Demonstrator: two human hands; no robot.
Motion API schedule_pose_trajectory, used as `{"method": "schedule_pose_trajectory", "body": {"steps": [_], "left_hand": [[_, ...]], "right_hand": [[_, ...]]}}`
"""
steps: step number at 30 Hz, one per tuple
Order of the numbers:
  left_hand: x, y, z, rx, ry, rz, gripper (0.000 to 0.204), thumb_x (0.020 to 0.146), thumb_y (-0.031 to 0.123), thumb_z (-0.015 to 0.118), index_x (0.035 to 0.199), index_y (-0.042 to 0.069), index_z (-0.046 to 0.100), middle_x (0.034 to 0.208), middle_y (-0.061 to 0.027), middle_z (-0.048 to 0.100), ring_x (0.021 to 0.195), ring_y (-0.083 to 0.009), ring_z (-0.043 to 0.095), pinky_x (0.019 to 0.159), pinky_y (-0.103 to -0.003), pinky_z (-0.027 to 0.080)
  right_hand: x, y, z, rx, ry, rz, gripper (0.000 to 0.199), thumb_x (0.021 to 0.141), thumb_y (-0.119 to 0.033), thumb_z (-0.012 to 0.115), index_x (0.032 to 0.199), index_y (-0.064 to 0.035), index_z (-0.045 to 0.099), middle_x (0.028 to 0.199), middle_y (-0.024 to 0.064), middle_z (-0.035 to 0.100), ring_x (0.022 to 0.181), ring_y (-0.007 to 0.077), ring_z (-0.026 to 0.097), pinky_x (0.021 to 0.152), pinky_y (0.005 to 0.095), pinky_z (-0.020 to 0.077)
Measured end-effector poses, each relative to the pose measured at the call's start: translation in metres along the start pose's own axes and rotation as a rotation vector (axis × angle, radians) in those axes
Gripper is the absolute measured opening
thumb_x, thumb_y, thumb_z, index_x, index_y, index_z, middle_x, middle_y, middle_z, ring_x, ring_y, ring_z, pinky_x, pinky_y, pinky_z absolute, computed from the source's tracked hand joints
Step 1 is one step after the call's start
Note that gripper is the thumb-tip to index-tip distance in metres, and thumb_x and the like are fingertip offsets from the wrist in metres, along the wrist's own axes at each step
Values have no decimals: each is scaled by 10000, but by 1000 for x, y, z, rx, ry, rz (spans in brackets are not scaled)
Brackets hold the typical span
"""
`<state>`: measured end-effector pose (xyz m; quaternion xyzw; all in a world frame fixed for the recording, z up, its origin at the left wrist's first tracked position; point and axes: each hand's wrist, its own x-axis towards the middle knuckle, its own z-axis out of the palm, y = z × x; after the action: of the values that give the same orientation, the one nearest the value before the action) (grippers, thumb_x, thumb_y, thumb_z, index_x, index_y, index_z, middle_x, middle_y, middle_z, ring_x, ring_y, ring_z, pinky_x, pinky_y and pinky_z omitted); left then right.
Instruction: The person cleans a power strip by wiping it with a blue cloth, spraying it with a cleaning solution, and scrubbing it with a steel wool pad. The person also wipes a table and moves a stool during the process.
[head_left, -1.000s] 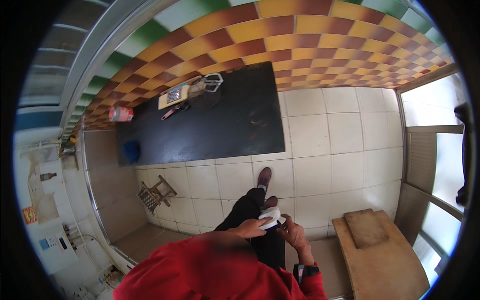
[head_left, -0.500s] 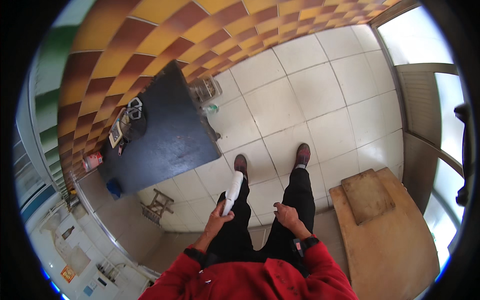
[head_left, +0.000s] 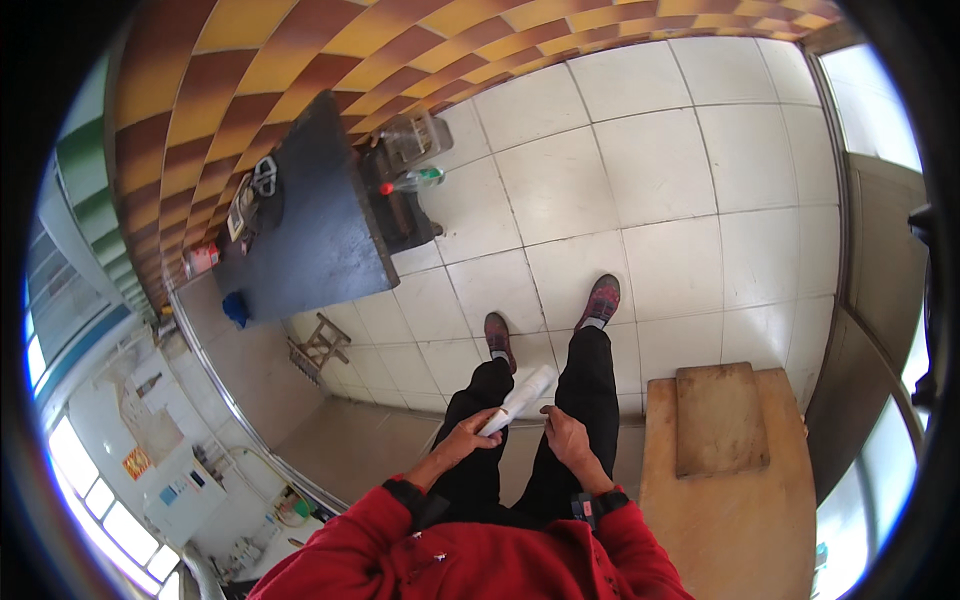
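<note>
My left hand [head_left: 466, 438] is closed around one end of a white, slim, roll-like bundle [head_left: 524, 396] that looks like rolled plastic. The bundle tilts up to the right, over the gap between my legs, and its exact kind does not show. My right hand [head_left: 568, 440] is closed just right of the bundle, with thumb and finger pressed together. Whether anything small is pinched there cannot be made out. Both hands are in front of my thighs, above the floor.
At the left stands a dark table [head_left: 310, 225] with small items near the wall. Beside it are a clear bottle [head_left: 425, 178] and a plastic container [head_left: 412, 138]. A small wooden stool [head_left: 322, 348] stands lower left. At the right, a wooden table [head_left: 740, 530] bears a wooden board [head_left: 720, 420].
The white bundle has swung right, toward my right hand, and tilts more. My feet have shifted, and the dark table and wooden table both appear farther left in view.
</note>
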<state>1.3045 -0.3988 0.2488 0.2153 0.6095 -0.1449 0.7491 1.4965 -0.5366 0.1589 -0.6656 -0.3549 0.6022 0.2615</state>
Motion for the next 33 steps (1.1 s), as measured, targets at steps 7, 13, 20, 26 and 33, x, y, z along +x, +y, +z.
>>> {"method": "schedule_pose_trajectory", "body": {"steps": [7, 13, 20, 26, 33], "left_hand": [[14, -34, 39, 93, -20, 246, 693, 782, -30, 668, 1428, 47, 428, 1076, -29, 598, 942, -114, 573, 874, -288, 479], [13, -57, 20, 39, 125, 305, 704, 754, -25, 660, 1417, 76, 445, 1039, -33, 584, 908, -104, 541, 863, -270, 459], [1, -121, -10, -185, 286, 437, 740, 747, -6, 664, 1439, 124, 438, 1043, -7, 543, 915, -97, 495, 869, -255, 421], [1, -196, -21, -411, 431, 503, 771, 719, -24, 654, 1447, 81, 425, 1068, -19, 577, 949, -91, 510, 893, -262, 439], [-12, -268, -22, -741, 445, 245, 757, 757, -26, 655, 1464, 111, 420, 987, -44, 613, 792, -131, 579, 709, -280, 514]], "right_hand": [[-3, 17, -10, -18, -58, -31, 179, 888, -67, 561, 1061, -55, 601, 761, 152, 656, 682, 299, 676, 620, 406, 529], [8, 20, -15, 32, -182, 19, 171, 888, -7, 504, 1030, -29, 597, 694, 79, 639, 585, 157, 634, 555, 292, 508], [15, 21, -14, 65, -341, 80, 185, 900, 12, 465, 1040, -25, 581, 707, 83, 647, 590, 138, 630, 543, 268, 507], [22, 19, -34, 45, -450, 231, 212, 927, -7, 466, 1126, -11, 538, 812, 116, 675, 645, 155, 644, 581, 268, 525], [29, -2, -78, -164, -445, 353, 243, 909, -40, 470, 1135, 14, 541, 792, 133, 677, 615, 175, 655, 551, 275, 535]]}}
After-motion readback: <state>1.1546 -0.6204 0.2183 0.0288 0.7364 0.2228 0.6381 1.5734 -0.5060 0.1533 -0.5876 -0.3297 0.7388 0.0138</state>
